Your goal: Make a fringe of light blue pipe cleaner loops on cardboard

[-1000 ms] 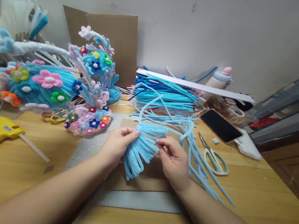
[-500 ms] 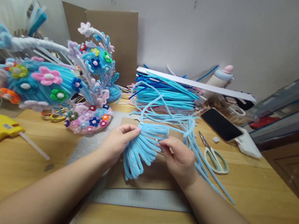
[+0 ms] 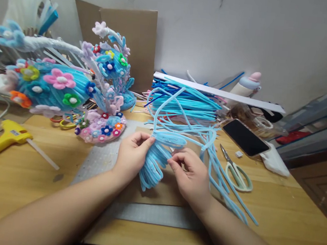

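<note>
A fan of looped light-blue pipe cleaners [image 3: 153, 167] hangs above a brown cardboard sheet [image 3: 156, 199]. My left hand [image 3: 134, 152] pinches its gathered top between thumb and fingers. Some loops at the upper right lie bunched together, apart from the lower ones. Beside the fan's right edge is my right hand [image 3: 190, 175], its thumb and index fingertip pressed together; whatever is between them is too small to make out. Long pipe cleaner ends rise from the gathered top and run right to a knotted light-blue bundle [image 3: 208, 142].
Flower-covered blue lantern shapes [image 3: 56, 89] stand at the left, behind a yellow glue gun [image 3: 8, 138]. Blue pipe cleaners [image 3: 185, 103] are piled at the back. Scissors [image 3: 238, 174] and a phone [image 3: 245, 137] lie on the right. A cardboard panel [image 3: 127, 46] stands behind.
The fan's loops have parted into an upper bunch and a narrower lower bunch. My right hand has moved slightly down beside them. The camera view has shifted a little.
</note>
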Available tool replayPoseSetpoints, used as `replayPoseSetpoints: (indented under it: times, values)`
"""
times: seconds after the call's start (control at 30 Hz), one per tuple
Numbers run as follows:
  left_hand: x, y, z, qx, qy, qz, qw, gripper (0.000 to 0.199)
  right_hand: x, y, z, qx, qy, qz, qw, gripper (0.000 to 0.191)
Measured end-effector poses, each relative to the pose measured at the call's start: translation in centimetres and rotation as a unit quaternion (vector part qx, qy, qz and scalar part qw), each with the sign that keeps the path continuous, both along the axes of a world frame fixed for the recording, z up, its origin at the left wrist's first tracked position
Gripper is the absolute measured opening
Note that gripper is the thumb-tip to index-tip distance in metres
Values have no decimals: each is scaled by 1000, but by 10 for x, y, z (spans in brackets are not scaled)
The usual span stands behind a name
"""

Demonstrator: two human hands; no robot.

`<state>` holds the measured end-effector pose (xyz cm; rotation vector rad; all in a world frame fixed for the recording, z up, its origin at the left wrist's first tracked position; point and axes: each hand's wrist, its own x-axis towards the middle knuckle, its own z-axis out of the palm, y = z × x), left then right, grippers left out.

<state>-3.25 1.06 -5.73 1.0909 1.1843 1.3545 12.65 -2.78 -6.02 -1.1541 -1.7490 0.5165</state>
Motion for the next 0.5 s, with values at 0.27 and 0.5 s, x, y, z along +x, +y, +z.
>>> replayPoseSetpoints:
  times: [0.27, 0.5]
  values:
    - [-2, 3, -1, -37, -59, -20, 997, 24, 1, 12, -14, -117, 112, -28, 986, 9]
    - [-2, 5, -3, -45, -84, -21, 995, 25, 1, 19, -17, -188, 236, -16, 953, 13]
